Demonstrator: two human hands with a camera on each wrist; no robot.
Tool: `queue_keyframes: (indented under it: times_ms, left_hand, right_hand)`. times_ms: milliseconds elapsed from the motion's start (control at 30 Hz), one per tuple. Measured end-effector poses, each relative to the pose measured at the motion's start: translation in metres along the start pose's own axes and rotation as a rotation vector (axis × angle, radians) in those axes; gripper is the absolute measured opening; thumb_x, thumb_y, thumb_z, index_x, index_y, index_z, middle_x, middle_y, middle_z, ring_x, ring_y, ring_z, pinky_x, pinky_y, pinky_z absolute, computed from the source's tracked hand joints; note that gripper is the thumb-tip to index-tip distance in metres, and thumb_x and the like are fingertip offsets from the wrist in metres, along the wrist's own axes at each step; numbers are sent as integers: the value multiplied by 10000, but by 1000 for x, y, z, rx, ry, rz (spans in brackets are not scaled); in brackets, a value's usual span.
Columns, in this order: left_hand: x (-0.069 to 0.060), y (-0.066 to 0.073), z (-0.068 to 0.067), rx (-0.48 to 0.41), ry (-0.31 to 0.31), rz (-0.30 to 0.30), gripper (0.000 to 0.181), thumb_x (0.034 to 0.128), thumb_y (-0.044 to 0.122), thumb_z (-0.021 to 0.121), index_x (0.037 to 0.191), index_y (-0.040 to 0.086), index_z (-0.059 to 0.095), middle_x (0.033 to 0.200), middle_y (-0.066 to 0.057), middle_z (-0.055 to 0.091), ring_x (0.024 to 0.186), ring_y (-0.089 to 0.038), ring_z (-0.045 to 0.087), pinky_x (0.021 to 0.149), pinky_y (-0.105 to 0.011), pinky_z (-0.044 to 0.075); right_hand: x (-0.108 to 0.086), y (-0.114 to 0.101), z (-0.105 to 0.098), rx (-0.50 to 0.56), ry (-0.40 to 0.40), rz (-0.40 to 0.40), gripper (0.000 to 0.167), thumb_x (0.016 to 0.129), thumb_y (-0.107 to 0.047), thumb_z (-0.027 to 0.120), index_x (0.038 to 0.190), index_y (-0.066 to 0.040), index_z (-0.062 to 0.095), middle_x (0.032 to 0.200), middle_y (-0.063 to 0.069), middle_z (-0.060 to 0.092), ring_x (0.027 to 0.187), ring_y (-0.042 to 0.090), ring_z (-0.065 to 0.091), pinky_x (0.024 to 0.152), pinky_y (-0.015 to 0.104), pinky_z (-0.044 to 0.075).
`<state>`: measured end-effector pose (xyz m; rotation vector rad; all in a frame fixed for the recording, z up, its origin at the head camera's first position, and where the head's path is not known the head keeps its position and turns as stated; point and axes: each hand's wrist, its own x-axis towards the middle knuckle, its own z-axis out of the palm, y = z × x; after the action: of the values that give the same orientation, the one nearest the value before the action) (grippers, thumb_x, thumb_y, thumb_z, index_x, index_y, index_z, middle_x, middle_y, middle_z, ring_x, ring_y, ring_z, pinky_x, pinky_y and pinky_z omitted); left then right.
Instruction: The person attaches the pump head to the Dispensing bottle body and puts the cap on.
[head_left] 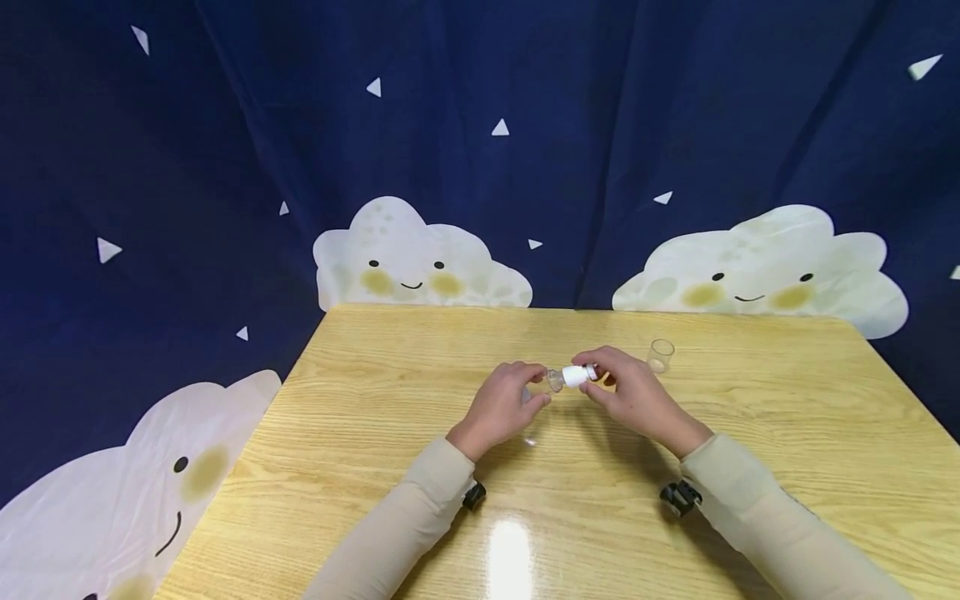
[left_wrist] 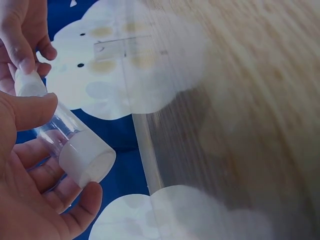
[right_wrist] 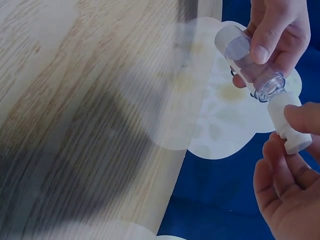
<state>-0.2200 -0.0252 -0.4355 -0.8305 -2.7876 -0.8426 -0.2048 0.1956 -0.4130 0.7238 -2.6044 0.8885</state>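
A small clear bottle (right_wrist: 252, 70) with a white base (left_wrist: 87, 157) lies tilted in my left hand (head_left: 501, 406), thumb on one side and fingers on the other. Its threaded neck points towards my right hand (head_left: 637, 396). That hand pinches a white pump-like top (right_wrist: 287, 115) between thumb and fingers. The white top is lined up with the neck and appears to meet it; whether it is screwed on, I cannot tell. Both hands are above the table, close together.
A clear, hollow cap (head_left: 661, 357) stands on the wooden table (head_left: 375, 375), just beyond my right hand. Behind the table's far edge hangs a dark blue curtain (head_left: 450, 167) with printed clouds. Each sleeve has a small black device (head_left: 681, 497) at the wrist.
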Motion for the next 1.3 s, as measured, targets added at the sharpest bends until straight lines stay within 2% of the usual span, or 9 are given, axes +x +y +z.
queue_keyframes:
  times_ms: [200,567,800,1033,1300]
  left_hand:
    - [0,1,-2,-6,-3,6,340,934,259,699,1239,111,664,1143,-59,713,1053,-227,641,914,-349,536]
    - [-2,3,0,12,-16,16,337,932,255,700,1236,115,667,1138,-27,710,1030,-210,641,868,-318,545]
    - [-2,5,1,34,-28,33,351,940,275,689,1257,126,664,1160,-33,708,1028,-206,645,850,-312,549]
    - [-2,5,1,33,-40,30,360,935,264,696,1265,124,661,1157,-37,706,1031,-204,642,862,-312,548]
    - [-1,4,0,18,-39,69,428,945,261,682,1340,106,625,1220,-65,704,1058,-234,659,913,-337,549]
  right_hand:
    - [0,0,2,16,12,-16,299,850,11,737,1138,-54,685,1021,75,701,813,148,629,684,287,570]
    - [-1,-1,7,-2,42,-37,305,831,36,744,1117,-51,686,1026,86,694,794,175,619,687,373,582]
    - [-3,-4,7,13,13,-32,308,828,57,734,1114,-48,686,1057,84,695,825,153,643,717,337,587]
    - [-3,-5,6,12,6,-35,286,839,56,725,1099,-55,685,1059,77,695,839,160,640,733,384,589]
    - [-3,-5,5,0,12,-47,283,828,78,724,1054,-85,674,1049,63,686,833,154,615,718,362,570]
